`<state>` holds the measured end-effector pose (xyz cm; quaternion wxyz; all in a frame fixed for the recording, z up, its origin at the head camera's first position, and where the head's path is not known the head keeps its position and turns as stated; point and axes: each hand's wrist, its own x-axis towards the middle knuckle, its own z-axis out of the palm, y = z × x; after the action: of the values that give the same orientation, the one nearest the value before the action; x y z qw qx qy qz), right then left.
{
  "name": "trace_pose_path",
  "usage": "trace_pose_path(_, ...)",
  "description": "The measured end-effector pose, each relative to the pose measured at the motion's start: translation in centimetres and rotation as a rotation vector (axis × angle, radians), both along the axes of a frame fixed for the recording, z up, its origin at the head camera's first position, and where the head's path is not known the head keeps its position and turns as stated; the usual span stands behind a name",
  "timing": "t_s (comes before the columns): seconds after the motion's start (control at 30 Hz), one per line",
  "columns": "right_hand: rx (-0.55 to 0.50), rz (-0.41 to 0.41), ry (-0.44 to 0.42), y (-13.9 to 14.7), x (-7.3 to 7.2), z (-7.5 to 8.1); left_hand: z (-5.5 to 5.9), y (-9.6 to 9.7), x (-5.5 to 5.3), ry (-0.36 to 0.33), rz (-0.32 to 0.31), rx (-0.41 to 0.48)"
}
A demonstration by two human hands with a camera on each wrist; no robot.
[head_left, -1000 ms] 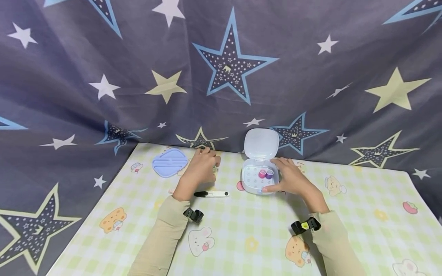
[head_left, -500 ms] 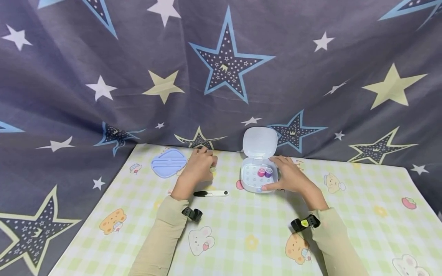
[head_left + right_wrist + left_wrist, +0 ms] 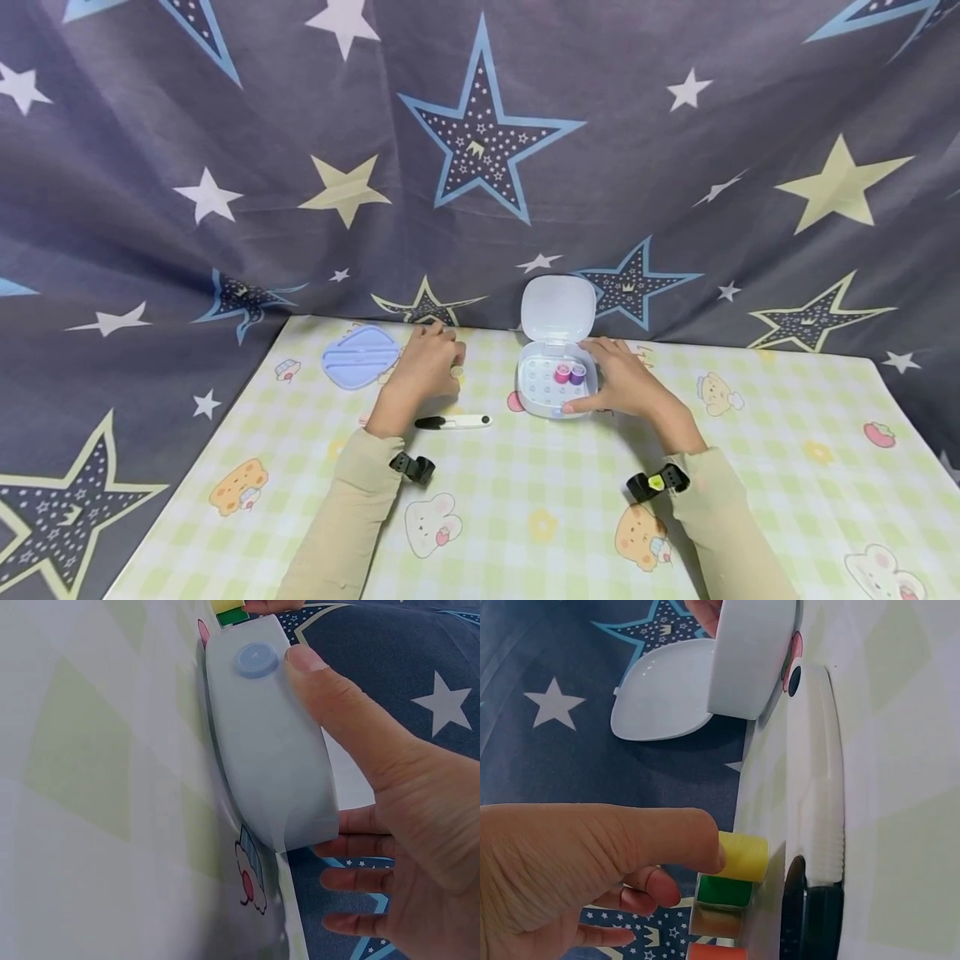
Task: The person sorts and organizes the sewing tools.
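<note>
In the head view my left hand [image 3: 427, 367] is left of the box, bent over a group of thread spools that it mostly hides. The left wrist view shows its thumb against a yellow thread spool [image 3: 746, 857], with the index finger hidden behind. Green [image 3: 725, 891], brown [image 3: 716, 922] and orange [image 3: 718, 952] spools stand close by. My right hand [image 3: 624, 379] grips the right side of a white box [image 3: 528, 400], thumb at the front beside the blue button [image 3: 256, 660], other fingers behind. Its lid [image 3: 558, 308] stands up; pink [image 3: 562, 374] and purple [image 3: 577, 374] spools sit on pegs inside.
A long white tool [image 3: 465, 422] with a black end lies in front of the left hand. At the back left is a blue tray [image 3: 361, 358] with slots. A star-patterned curtain [image 3: 300, 108] hangs behind the checked table [image 3: 510, 517].
The whole head view shifts slightly left. Both hands keep nearly the same places, the left by the spools and the right on the box.
</note>
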<state>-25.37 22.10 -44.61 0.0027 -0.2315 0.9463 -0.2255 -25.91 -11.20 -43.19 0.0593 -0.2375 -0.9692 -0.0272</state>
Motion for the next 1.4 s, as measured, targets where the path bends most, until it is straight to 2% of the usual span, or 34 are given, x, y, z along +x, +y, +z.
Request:
trace_pose_path(0.4, 0.006, -0.009, -0.010, -0.1, 0.0, 0.0, 0.3, 0.0, 0.2, 0.028, -0.007, 0.047)
trace_pose_path(0.67, 0.008, -0.011, 0.001, 0.0, 0.0, -0.1, 1.2, 0.4, 0.3, 0.030, -0.040, 0.134)
trace_pose_path(0.9, 0.007, -0.010, 0.003, -0.1, 0.0, -0.1, 2.0, 0.7, 0.7, 0.079, -0.076, 0.131)
trace_pose_path(1.07, -0.001, -0.007, 0.003, 0.1, 0.1, -0.2, 3.1, 1.3, 1.2, 0.099, -0.098, 0.158)
trace_pose_path(1.17, 0.000, -0.002, 0.002, 0.2, 0.1, -0.2, 4.0, 1.8, 1.6, 0.138, -0.119, 0.175)
trace_pose_path(1.3, -0.007, 0.002, 0.005, 0.2, 0.1, 0.0, 5.7, 2.8, 1.6, 0.188, -0.147, 0.183)
trace_pose_path(1.4, -0.014, 0.004, 0.008, 0.1, 0.1, 0.1, 7.4, 3.7, 1.4, 0.193, -0.157, 0.198)
